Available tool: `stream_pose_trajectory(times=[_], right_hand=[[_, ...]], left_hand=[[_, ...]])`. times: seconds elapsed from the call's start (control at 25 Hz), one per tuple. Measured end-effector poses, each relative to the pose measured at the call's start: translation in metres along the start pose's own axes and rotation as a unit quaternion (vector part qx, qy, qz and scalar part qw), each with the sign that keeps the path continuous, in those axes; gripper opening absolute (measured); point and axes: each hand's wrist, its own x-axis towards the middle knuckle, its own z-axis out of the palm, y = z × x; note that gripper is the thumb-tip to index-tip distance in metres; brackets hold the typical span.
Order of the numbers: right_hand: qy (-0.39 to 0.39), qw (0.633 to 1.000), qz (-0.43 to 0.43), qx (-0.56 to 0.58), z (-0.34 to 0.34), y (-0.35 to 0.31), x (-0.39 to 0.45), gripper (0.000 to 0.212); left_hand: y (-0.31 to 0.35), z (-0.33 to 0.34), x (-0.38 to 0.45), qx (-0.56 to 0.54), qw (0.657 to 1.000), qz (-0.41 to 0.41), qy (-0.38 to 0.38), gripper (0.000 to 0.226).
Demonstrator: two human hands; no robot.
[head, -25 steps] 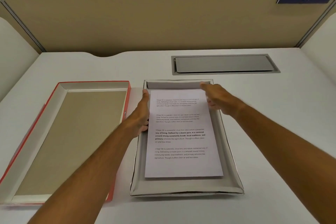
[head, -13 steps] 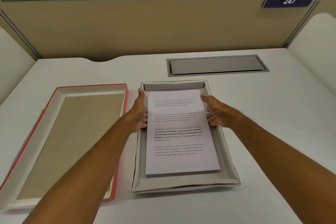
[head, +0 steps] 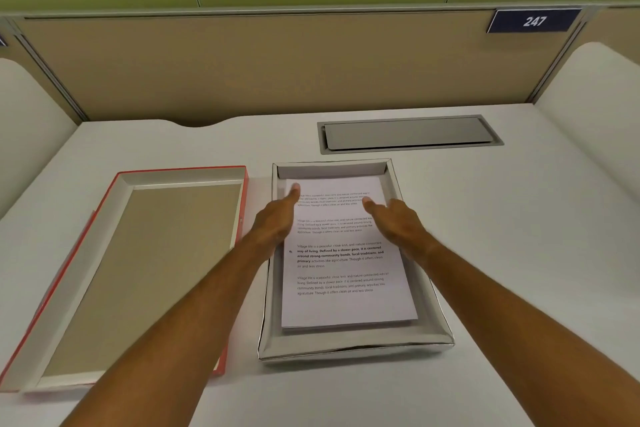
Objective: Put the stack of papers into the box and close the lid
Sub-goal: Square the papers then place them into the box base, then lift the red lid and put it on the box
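A stack of printed white papers point(head: 346, 274) lies flat inside the shallow white box point(head: 356, 345) in the middle of the desk. My left hand point(head: 277, 218) rests on the stack's upper left part, fingers stretched forward and flat. My right hand point(head: 394, 218) lies over the upper right part of the stack, fingers extended, holding nothing. The red-edged lid point(head: 128, 270) lies upside down to the left of the box, its brown inside facing up.
A grey cable-hatch cover point(head: 408, 133) is set into the white desk point(head: 519, 253) behind the box. A beige partition point(head: 277, 66) closes off the back, with a blue "247" sign point(head: 535, 21). White side panels stand left and right.
Both hands have come off the sides of the stack and now lie on top of its upper part. The papers sit lower and flatter in the box.
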Motion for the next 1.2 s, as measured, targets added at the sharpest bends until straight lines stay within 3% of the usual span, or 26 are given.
stream_pose_trajectory(times=[0.08,0.2,0.36,0.48,0.88,1.08,1.2], right_hand=[[0.04,0.994,-0.089,-0.048,0.01,0.004,-0.009,0.064],[0.035,0.974,-0.15,-0.166,0.023,0.008,-0.024,0.088],[0.045,0.938,-0.223,-0.26,0.041,0.003,-0.045,0.101],[0.046,0.912,-0.265,-0.309,0.048,-0.003,-0.057,0.104],[0.049,0.871,-0.325,-0.364,0.06,-0.015,-0.099,0.107],[0.045,0.867,-0.323,-0.378,0.071,-0.018,-0.121,0.106],[0.051,0.869,-0.318,-0.377,0.078,-0.022,-0.124,0.106]], left_hand=[[-0.004,0.002,-0.01,0.087,0.99,0.061,0.09,0.069],[-0.016,0.002,-0.026,0.232,0.945,0.178,0.147,0.077],[-0.033,-0.012,-0.044,0.407,0.865,0.218,0.199,0.089],[-0.041,-0.023,-0.061,0.459,0.831,0.219,0.226,0.092],[-0.073,-0.04,-0.121,0.509,0.801,0.139,0.282,0.093],[-0.094,-0.046,-0.134,0.512,0.804,0.123,0.276,0.093],[-0.1,-0.052,-0.127,0.49,0.827,0.121,0.249,0.093]])
